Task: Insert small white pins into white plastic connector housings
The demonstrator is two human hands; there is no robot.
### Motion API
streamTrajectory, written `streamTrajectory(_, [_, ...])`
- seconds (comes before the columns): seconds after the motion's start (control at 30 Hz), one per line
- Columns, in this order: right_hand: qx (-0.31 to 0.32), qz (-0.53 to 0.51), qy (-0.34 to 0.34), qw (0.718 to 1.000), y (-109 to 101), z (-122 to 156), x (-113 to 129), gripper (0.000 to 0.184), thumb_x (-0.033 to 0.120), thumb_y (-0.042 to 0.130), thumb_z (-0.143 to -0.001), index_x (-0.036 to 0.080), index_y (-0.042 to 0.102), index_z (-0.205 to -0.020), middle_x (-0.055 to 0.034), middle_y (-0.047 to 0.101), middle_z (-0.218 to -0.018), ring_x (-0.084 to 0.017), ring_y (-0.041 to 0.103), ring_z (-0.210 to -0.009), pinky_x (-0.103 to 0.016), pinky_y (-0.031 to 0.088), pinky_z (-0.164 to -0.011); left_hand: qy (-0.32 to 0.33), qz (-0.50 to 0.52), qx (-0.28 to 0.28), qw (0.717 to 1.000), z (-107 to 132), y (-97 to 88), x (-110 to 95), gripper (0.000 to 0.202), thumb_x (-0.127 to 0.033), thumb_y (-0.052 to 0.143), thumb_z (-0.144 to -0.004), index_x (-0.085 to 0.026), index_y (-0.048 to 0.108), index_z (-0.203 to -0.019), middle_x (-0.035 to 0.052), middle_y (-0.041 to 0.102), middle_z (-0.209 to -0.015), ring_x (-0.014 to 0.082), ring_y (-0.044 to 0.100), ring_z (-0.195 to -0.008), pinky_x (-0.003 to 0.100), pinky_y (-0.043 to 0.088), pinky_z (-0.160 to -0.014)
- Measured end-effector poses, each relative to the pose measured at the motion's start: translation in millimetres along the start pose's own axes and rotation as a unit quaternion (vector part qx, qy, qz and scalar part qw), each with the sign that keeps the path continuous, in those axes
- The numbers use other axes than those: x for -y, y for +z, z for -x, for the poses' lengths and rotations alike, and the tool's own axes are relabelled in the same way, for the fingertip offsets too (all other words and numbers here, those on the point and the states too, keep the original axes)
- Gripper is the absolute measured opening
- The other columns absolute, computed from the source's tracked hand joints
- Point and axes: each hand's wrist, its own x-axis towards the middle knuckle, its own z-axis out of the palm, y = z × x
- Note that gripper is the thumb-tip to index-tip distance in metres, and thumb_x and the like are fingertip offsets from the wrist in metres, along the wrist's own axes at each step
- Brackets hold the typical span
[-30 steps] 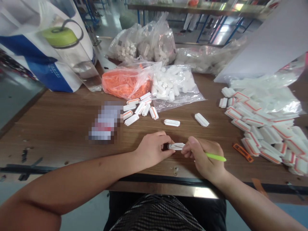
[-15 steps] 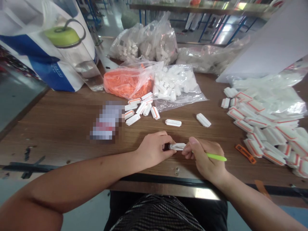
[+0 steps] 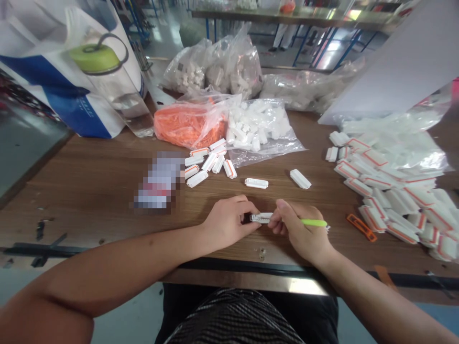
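My left hand (image 3: 229, 222) pinches one end of a small white plastic clip (image 3: 261, 218) just above the wooden table (image 3: 89, 191). My right hand (image 3: 299, 231) is closed round a thin green tool (image 3: 313, 222), and its fingertips touch the clip's other end. Two loose white clips (image 3: 256, 183) (image 3: 300, 178) lie just beyond my hands. A lone orange strip (image 3: 361, 227) lies to the right.
A cluster of white clips with orange inserts (image 3: 208, 161) sits left of centre. Bags of orange strips (image 3: 188, 124) and white parts (image 3: 258, 125) lie behind. A large heap of finished clips (image 3: 390, 191) fills the right. A green-lidded water bottle (image 3: 114, 86) stands at back left.
My right hand has slid a little left, closer onto the clip, and the green tool has levelled out. My left hand has stayed put.
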Motion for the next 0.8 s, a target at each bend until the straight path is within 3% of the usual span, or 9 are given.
streamTrajectory(0.17, [-0.031, -0.048, 0.015, 0.998, -0.2, 3.7, -1.7, 0.05, 0.043, 0.048, -0.096, 0.018, 0.065, -0.055, -0.0017, 0.065, -0.053, -0.009, 0.057, -0.04, -0.019, 0.044, -0.039, -0.002, 0.005, -0.003, 1.0, -0.1, 0.4, 0.6, 0.013, -0.021, 0.076, -0.075, -0.018, 0.073, -0.087, -0.003, 0.058, -0.071, 0.0085, 0.05, -0.057, 0.022, 0.039, -0.056])
streamTrajectory(0.57, [-0.021, -0.038, 0.056, 0.997, 1.3, -0.1, 0.5, 0.052, 0.046, 0.049, -0.094, 0.017, 0.064, -0.053, -0.0024, 0.064, -0.049, -0.009, 0.056, -0.039, -0.019, 0.044, -0.039, 0.019, 0.001, -0.009, 1.0, 0.7, 0.6, 2.1, 0.009, -0.021, 0.074, -0.078, -0.018, 0.073, -0.087, -0.0029, 0.057, -0.07, 0.0089, 0.051, -0.058, 0.023, 0.039, -0.057])
streamTrajectory(0.8, [-0.026, -0.044, 0.043, 0.998, 1.3, 2.3, -1.8, 0.053, 0.047, 0.048, -0.095, 0.018, 0.064, -0.054, -0.0024, 0.065, -0.052, -0.009, 0.057, -0.041, -0.02, 0.045, -0.04, 0.018, 0.003, -0.014, 1.0, 1.0, 1.2, 3.3, 0.009, -0.022, 0.075, -0.078, -0.019, 0.073, -0.087, -0.0034, 0.057, -0.07, 0.0087, 0.051, -0.058, 0.022, 0.039, -0.057])
